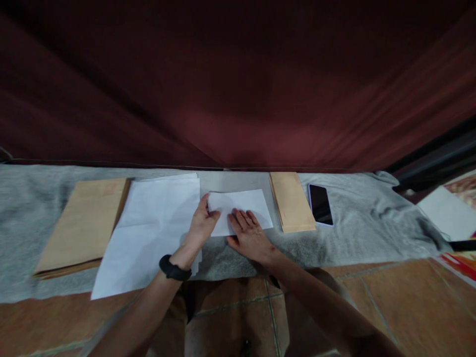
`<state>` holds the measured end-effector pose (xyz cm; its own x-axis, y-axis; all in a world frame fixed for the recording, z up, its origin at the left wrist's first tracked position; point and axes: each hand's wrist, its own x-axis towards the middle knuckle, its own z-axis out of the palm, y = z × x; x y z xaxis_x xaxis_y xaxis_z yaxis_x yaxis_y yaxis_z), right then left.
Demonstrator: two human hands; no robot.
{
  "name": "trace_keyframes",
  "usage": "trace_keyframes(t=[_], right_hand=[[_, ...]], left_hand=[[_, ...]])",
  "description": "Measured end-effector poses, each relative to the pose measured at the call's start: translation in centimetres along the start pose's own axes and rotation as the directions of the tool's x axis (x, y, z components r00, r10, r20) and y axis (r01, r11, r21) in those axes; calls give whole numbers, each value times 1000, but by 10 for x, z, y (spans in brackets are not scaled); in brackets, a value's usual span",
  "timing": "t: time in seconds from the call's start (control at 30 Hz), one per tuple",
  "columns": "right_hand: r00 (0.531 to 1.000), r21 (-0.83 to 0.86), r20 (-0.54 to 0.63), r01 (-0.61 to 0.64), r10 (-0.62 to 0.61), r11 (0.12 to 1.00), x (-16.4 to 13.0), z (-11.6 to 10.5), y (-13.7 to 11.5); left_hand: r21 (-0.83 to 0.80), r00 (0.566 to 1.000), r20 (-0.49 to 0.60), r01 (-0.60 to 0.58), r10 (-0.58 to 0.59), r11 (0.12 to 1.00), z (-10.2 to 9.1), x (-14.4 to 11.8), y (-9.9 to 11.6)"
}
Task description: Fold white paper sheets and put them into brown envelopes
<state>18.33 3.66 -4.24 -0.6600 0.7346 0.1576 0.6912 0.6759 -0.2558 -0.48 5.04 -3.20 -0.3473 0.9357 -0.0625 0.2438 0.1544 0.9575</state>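
A folded white sheet of paper (243, 200) lies flat on the grey cloth in front of me. My left hand (203, 220), a black band on its wrist, grips this sheet at its left edge, with the thumb over the paper and the index finger by the far corner; its other fingers are hidden. Flat on the near half of the same sheet rests my right hand (251, 235), fingers stretched out. Just left of it lies a stack of large white paper sheets (156, 218), with a crease showing across the top one.
Large brown envelopes (84, 220) lie at the far left. A stack of narrow brown envelopes (293, 201) and a phone (320, 205) lie to the right. The grey cloth (364, 218) covers tiled floor (416, 292), and a dark red curtain (238, 99) hangs behind.
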Motion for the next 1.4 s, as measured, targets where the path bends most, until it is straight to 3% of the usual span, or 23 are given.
trace_keyframes(t=[0.1,0.2,0.27,0.4,0.5,0.6,0.73,0.87,0.93,1.0,1.1,1.17,1.23,1.33,1.4], right_hand=[[999,89,-22,-26,28,996,2,-5,3],[988,359,-108,-61,106,931,8,-18,13],[953,610,-189,-76,238,789,13,-28,21],[791,926,-210,-29,575,377,21,-40,31],[761,983,-131,19,635,181,24,-41,35],[782,995,-68,6,620,102,24,-39,38],[792,999,-53,34,608,42,24,-47,44],[791,985,-96,163,604,-57,25,-62,52],[796,985,-94,164,598,-63,23,-65,56],[812,997,-61,80,580,-7,19,-64,60],[902,990,-14,-48,431,133,12,-62,65],[959,976,2,-64,283,210,8,-60,67],[981,960,50,-99,187,262,4,-59,71],[966,894,209,-251,150,370,-3,-57,77],[957,836,277,-283,82,471,-7,-54,82]], left_hand=[[-261,994,16,106,-105,960,5,-3,13],[-460,991,-12,113,-133,881,5,-4,27],[-556,986,42,155,-159,816,5,-3,32],[-564,954,161,299,-253,770,10,-4,32],[-547,951,253,294,-179,784,17,-8,32],[-587,956,274,249,-100,770,21,-11,35],[-633,985,156,159,-76,758,19,-4,35],[-555,1000,0,18,-22,832,11,11,30],[-463,998,-58,-52,28,885,7,18,26],[-338,988,-94,-145,120,930,2,24,22],[-116,957,-52,-288,284,951,-6,29,15],[21,928,30,-371,370,928,-12,30,10],[112,890,162,-445,425,888,-17,28,5],[135,785,424,-548,452,826,-21,24,-1],[142,706,535,-615,463,775,-22,22,-8]])
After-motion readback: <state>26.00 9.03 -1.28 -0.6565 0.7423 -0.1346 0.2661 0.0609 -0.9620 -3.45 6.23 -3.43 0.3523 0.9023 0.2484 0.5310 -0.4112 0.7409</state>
